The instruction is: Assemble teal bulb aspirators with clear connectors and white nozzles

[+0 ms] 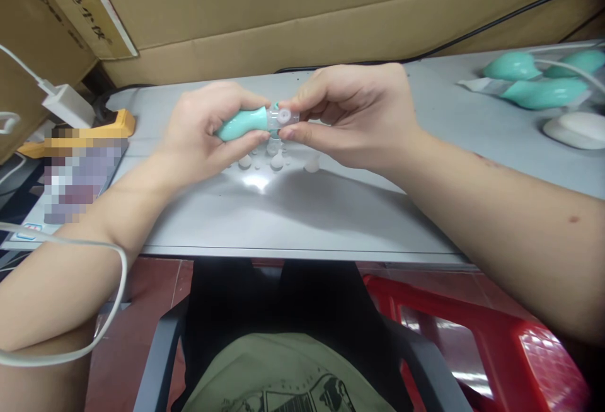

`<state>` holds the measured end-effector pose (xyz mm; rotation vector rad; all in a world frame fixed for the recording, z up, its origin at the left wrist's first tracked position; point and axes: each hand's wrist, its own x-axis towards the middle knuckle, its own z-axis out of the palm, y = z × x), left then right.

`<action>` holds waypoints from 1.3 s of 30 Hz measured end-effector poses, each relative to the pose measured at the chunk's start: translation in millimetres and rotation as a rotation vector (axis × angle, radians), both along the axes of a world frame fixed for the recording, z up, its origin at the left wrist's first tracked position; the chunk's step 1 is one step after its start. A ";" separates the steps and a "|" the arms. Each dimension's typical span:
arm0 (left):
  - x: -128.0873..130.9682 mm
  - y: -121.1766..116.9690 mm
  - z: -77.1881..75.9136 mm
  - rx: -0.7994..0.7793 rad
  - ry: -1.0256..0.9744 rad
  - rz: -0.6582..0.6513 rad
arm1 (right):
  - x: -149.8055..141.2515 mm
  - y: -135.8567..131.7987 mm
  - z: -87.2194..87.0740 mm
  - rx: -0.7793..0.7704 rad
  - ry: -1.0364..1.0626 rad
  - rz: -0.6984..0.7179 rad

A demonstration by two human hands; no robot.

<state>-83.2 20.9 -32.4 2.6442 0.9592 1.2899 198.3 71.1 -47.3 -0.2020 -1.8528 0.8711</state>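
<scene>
My left hand (203, 128) is wrapped around a curved teal handheld device (243, 123), held level just above the table. A clear plastic tip (283, 116) with a round port faces right from the device's end. The thumb and fingers of my right hand (352, 109) pinch this tip at its far end. Below my hands, several small translucent white nozzle-like pieces (277, 161) stand on the table, partly hidden by my fingers. A bright spot of light falls on the table just in front of them.
On the grey table (302, 223), several teal devices (543, 92) and a white rounded object (574, 130) lie at the right. A yellow object (123, 123), a blurred-out flat item (82, 179) and a white charger (69, 106) are at the left. A white cable (123, 280) loops near my left forearm. Cardboard (302, 9) walls the back.
</scene>
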 end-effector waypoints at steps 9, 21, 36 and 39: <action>-2.3 4.8 -0.9 -0.006 0.012 0.008 | -8.0 7.3 -5.3 -0.054 -0.020 0.001; -46.2 42.7 3.9 0.115 -0.214 0.029 | 51.5 2.8 49.5 0.068 -0.697 -0.173; 4.2 -0.9 10.5 0.019 -0.075 0.023 | 47.3 -7.7 66.5 -0.065 -1.056 -0.137; 8.2 -8.0 13.2 0.000 -0.052 0.005 | 44.1 -11.9 64.2 -0.223 -0.739 -0.073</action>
